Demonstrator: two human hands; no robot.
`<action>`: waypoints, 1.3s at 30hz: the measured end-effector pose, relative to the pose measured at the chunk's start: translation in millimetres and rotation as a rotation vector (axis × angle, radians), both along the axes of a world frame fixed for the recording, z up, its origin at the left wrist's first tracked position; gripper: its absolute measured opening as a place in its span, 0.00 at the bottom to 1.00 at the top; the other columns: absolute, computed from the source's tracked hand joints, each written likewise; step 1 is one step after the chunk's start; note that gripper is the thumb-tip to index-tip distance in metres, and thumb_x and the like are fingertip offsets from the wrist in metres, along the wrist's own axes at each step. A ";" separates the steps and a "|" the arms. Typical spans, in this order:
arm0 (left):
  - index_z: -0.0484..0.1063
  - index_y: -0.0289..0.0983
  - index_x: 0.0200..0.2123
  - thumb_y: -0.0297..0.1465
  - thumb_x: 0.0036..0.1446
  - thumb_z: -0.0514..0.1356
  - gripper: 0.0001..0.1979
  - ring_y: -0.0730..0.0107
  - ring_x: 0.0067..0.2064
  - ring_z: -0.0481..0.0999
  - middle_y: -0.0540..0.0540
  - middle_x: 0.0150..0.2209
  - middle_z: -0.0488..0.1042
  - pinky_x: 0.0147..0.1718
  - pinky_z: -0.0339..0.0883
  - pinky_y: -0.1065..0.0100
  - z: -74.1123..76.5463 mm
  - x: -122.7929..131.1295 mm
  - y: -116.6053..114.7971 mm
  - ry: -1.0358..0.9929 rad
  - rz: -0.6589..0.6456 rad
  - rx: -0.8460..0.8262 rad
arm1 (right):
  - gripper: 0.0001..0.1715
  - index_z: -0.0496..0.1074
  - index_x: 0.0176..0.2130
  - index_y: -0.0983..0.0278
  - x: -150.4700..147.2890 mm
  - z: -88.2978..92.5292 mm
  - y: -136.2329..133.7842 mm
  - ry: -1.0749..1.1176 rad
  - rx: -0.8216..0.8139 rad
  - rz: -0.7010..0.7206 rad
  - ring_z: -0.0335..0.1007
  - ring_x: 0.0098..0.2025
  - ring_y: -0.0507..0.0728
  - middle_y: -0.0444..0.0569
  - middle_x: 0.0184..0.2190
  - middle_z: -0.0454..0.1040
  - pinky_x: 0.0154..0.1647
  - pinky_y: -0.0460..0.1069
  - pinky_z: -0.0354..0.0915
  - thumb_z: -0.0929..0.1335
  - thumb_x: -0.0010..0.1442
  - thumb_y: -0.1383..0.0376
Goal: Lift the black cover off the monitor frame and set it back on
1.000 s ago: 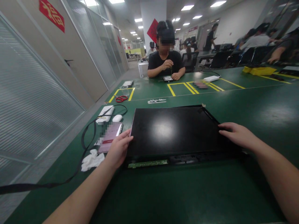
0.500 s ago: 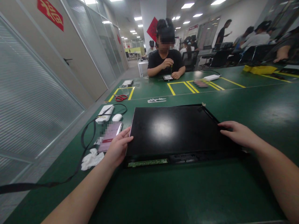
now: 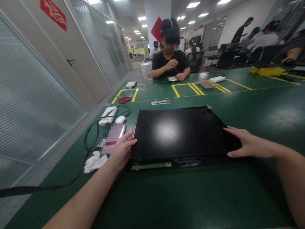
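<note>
A flat black display panel (image 3: 166, 133) lies over a black frame (image 3: 232, 141) whose right border shows past it. A strip of green circuit board (image 3: 151, 166) runs along the near left edge. My left hand (image 3: 122, 149) grips the panel's left edge, thumb on top and fingers at the side, partly hidden underneath. At the right side, my right hand (image 3: 245, 143) has thumb and fingers spread wide around the frame's border, touching it. The panel's left end looks slightly raised, though how far I cannot tell.
Left of the panel are a phone (image 3: 113, 140), crumpled white tissue (image 3: 95, 162), a white rounded case (image 3: 120, 119) and a black strap (image 3: 91, 127). Red-handled scissors (image 3: 124, 100) lie beyond. Across the green table (image 3: 190, 197), a person (image 3: 170, 63) works on a small device (image 3: 172, 79).
My right hand's thumb has moved nearer and away from the fingers, so the hand is spread wider along the frame's right side. My left hand keeps its grip; the view shifts slightly.
</note>
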State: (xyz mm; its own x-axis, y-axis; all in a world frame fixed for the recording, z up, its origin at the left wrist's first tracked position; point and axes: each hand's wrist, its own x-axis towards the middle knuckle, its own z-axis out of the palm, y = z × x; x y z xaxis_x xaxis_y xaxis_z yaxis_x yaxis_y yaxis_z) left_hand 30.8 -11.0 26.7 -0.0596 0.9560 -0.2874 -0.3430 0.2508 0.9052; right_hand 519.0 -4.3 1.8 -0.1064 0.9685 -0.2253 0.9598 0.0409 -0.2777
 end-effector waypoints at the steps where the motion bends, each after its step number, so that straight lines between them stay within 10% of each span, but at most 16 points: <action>1: 0.73 0.33 0.55 0.18 0.42 0.66 0.32 0.53 0.49 0.81 0.39 0.50 0.80 0.45 0.77 0.62 -0.1 -0.1 0.2 0.001 -0.001 0.000 | 0.76 0.51 0.71 0.67 1.2 -0.3 -0.5 0.004 -0.001 0.012 0.47 0.71 0.73 0.66 0.71 0.51 0.69 0.65 0.51 0.72 0.35 0.36; 39: 0.73 0.33 0.54 0.19 0.41 0.67 0.32 0.54 0.47 0.82 0.40 0.48 0.81 0.46 0.77 0.61 -1.0 1.2 -0.4 0.025 -0.019 0.021 | 0.68 0.58 0.70 0.58 0.8 1.6 -0.7 -0.005 0.046 0.031 0.49 0.70 0.74 0.63 0.70 0.55 0.67 0.67 0.53 0.73 0.37 0.37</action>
State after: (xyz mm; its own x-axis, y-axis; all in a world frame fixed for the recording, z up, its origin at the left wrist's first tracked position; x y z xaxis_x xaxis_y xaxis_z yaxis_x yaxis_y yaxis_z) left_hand 32.0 -11.4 25.7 -0.0487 0.9629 -0.2656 -0.3160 0.2374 0.9186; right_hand 519.9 -5.1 3.4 -0.1350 0.9742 -0.1810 0.9594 0.0829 -0.2696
